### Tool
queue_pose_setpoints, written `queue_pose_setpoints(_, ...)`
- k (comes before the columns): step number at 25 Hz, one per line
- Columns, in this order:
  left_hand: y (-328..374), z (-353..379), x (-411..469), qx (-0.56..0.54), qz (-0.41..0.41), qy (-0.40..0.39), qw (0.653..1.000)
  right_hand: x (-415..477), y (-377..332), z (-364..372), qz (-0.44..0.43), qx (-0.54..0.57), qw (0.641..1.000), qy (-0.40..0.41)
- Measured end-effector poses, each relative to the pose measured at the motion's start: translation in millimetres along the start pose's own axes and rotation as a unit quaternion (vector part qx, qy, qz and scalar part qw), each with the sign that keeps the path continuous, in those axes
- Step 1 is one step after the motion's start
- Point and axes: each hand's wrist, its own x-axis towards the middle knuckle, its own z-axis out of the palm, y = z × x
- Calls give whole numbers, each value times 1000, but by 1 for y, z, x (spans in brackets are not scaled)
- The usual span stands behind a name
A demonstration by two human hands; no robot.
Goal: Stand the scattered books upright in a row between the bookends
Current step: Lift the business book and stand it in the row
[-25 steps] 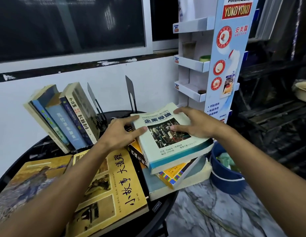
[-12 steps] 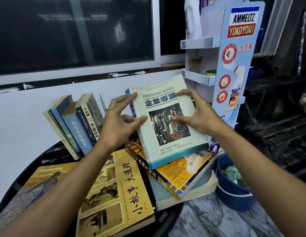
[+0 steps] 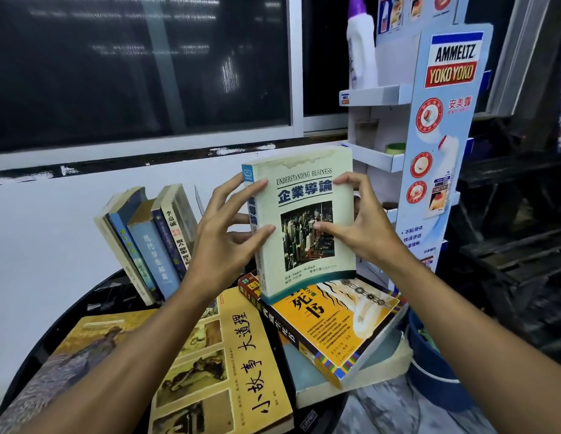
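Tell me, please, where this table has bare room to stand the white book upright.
Bare table shows only as a dark strip between the leaning row and the flat yellow book and painting book. Right of the row, the left hand grips the white book. The right side is crowded by the stacked orange book.

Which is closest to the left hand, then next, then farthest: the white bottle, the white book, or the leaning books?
1. The white book: touching, the left hand holds it by its spine side.
2. The leaning books: just to that hand's left.
3. The white bottle: high up and off to the right.
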Motion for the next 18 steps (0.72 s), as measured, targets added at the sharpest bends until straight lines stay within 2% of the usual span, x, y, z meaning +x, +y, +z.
queue_pose_setpoints(3, 1, 6, -1, -32, -26, 3, 999, -3, -5, -2, 7, -67, 998, 3)
queue_pose_setpoints(5, 1, 10, -3, -76, -54, 16, 995, -8, -19, 0, -22, -114, 993, 37)
queue_pose_setpoints(8, 3, 13, -6, -122, -101, 0, 987, -21, -53, 9, -55, -66, 994, 63)
queue_pose_setpoints(15, 20, 21, -22, -162, -63, -114, 978, -35, -93, 5, -40, -41, 996, -61)
queue_pose_setpoints(18, 26, 33, -25, -148, -40, -149, 977, -37, -99, -4, -33, -50, 996, -64)
